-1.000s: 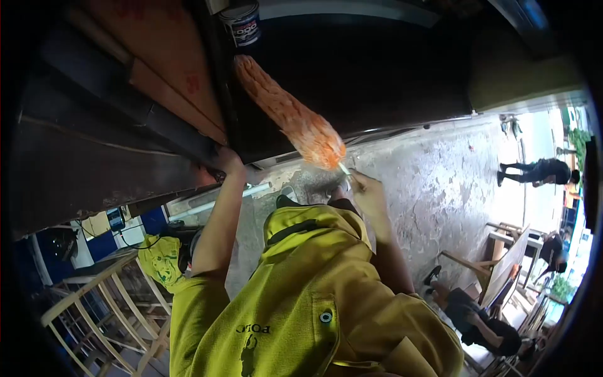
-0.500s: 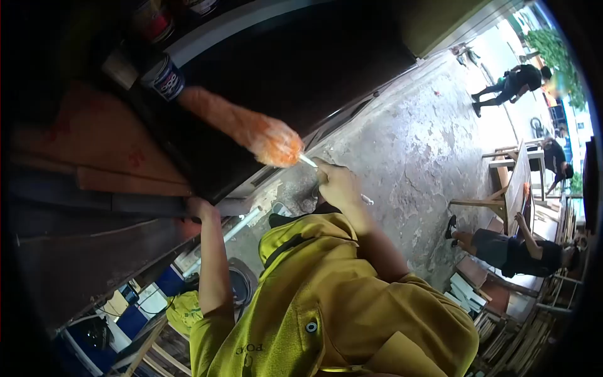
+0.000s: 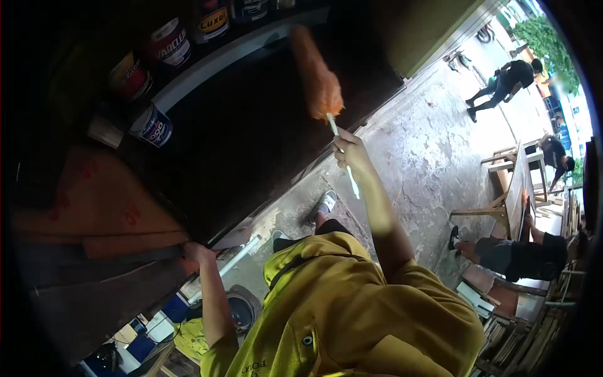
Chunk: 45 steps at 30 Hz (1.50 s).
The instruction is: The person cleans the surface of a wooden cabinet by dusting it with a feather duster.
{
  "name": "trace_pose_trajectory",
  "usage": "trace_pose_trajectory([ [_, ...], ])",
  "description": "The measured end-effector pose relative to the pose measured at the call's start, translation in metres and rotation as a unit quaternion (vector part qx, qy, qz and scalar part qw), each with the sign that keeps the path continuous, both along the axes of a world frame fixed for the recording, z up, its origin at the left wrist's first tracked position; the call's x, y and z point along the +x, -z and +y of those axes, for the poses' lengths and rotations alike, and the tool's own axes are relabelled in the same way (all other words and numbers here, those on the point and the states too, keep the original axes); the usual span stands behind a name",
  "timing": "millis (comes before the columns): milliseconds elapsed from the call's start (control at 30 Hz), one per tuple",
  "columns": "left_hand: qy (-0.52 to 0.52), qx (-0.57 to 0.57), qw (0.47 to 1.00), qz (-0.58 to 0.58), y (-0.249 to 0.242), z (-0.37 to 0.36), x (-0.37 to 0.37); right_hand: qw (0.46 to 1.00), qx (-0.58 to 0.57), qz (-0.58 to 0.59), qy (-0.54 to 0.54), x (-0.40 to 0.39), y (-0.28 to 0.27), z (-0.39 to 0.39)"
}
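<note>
My right hand [image 3: 350, 151] grips the thin white handle of an orange fluffy duster [image 3: 316, 75], whose head lies against a large dark panel [image 3: 251, 132] standing in front of me. My left hand [image 3: 197, 254] holds the lower edge of a brown wooden board [image 3: 94, 213] at the left. I wear a yellow shirt, seen from above, and a grey shoe [image 3: 324, 204] shows on the concrete floor below.
Several paint cans, among them a red one [image 3: 168, 43] and a blue-white one [image 3: 151, 124], sit on a ledge above the panel. A white pipe [image 3: 229, 267] leans below. People work near wooden frames [image 3: 502, 188] at the right; another walks on the bright street [image 3: 505, 81].
The duster has swung from the left of the panel up and to the right, now pointing upward. My right arm has stretched out. My left hand stays on the board's edge.
</note>
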<state>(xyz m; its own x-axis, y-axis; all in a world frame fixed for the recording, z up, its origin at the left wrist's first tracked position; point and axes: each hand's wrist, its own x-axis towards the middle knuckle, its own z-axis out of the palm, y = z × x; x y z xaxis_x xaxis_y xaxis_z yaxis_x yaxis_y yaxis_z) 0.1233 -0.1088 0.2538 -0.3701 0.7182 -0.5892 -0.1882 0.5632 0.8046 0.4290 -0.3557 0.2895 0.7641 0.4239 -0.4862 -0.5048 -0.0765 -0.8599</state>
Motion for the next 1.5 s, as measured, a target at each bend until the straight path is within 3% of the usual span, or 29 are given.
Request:
trace_pose_trajectory([
  [67, 0.023, -0.005, 1.0, 0.008, -0.005, -0.005, 0.006, 0.96, 0.214, 0.182, -0.017, 0.045, 0.029, 0.019],
  [167, 0.067, -0.006, 0.998, 0.006, 0.008, -0.002, -0.003, 0.971, 0.166, 0.148, 0.083, 0.077, 0.057, 0.038],
  [200, 0.084, -0.003, 0.996, -0.002, 0.019, 0.003, -0.01, 0.976, 0.089, 0.093, 0.175, 0.07, 0.033, 0.043],
  [267, 0.112, 0.002, 0.993, -0.021, 0.054, 0.015, -0.031, 0.952, 0.113, 0.021, 0.283, 0.058, 0.022, 0.04],
  [300, 0.126, 0.0, 0.992, -0.031, 0.078, 0.025, -0.044, 0.958, 0.101, 0.007, 0.268, 0.046, 0.006, 0.034],
  [433, 0.234, 0.059, 0.961, -0.132, 0.287, 0.127, -0.207, 0.978, 0.109, 0.051, 0.172, 0.019, -0.015, 0.047],
  [467, 0.396, 0.15, 0.903, 0.066, 0.283, 0.119, -0.203, 0.981, 0.132, 0.051, 0.133, 0.033, -0.008, 0.049],
  [500, 0.528, 0.23, 0.775, 0.259, 0.264, 0.137, -0.198, 0.98, 0.155, 0.077, 0.102, 0.058, 0.005, 0.053],
  [633, 0.549, 0.247, 0.749, 0.275, 0.201, 0.172, -0.183, 0.987, 0.088, 0.059, 0.12, 0.131, 0.053, 0.046],
  [733, 0.545, 0.236, 0.758, 0.269, 0.193, 0.174, -0.169, 0.96, 0.015, -0.066, 0.27, 0.118, 0.085, -0.012],
  [767, 0.541, 0.231, 0.765, 0.263, 0.194, 0.168, -0.161, 0.976, 0.039, -0.045, 0.211, 0.095, 0.057, -0.059],
  [833, 0.529, 0.222, 0.781, 0.246, 0.208, 0.16, -0.149, 0.953, -0.071, -0.108, 0.275, 0.057, 0.132, -0.124],
  [867, 0.521, 0.218, 0.79, 0.238, 0.208, 0.152, -0.138, 0.952, -0.133, -0.098, 0.259, 0.033, 0.128, -0.161],
  [967, 0.497, 0.202, 0.814, 0.223, 0.214, 0.139, -0.132, 0.898, -0.236, -0.062, 0.367, -0.029, 0.132, -0.225],
  [1033, 0.476, 0.192, 0.831, 0.214, 0.218, 0.131, -0.133, 0.873, -0.245, -0.029, 0.42, -0.042, 0.12, -0.234],
  [1133, 0.446, 0.187, 0.852, 0.198, 0.218, 0.131, -0.124, 0.79, -0.044, 0.029, 0.611, -0.048, 0.113, -0.224],
  [1267, 0.403, 0.179, 0.878, 0.185, 0.215, 0.142, -0.13, 0.805, 0.012, -0.105, 0.584, -0.033, 0.098, -0.164],
  [1367, 0.363, 0.166, 0.901, 0.17, 0.208, 0.136, -0.131, 0.849, -0.068, -0.262, 0.453, -0.019, 0.161, -0.125],
  [1433, 0.33, 0.153, 0.919, 0.153, 0.191, 0.111, -0.121, 0.933, -0.134, -0.121, 0.311, -0.002, 0.23, -0.113],
  [1467, 0.312, 0.147, 0.928, 0.142, 0.184, 0.101, -0.113, 0.933, -0.135, -0.13, 0.307, -0.001, 0.209, -0.104],
  [1500, 0.291, 0.143, 0.937, 0.132, 0.176, 0.093, -0.103, 0.925, -0.102, 0.011, 0.366, -0.004, 0.166, -0.088],
])
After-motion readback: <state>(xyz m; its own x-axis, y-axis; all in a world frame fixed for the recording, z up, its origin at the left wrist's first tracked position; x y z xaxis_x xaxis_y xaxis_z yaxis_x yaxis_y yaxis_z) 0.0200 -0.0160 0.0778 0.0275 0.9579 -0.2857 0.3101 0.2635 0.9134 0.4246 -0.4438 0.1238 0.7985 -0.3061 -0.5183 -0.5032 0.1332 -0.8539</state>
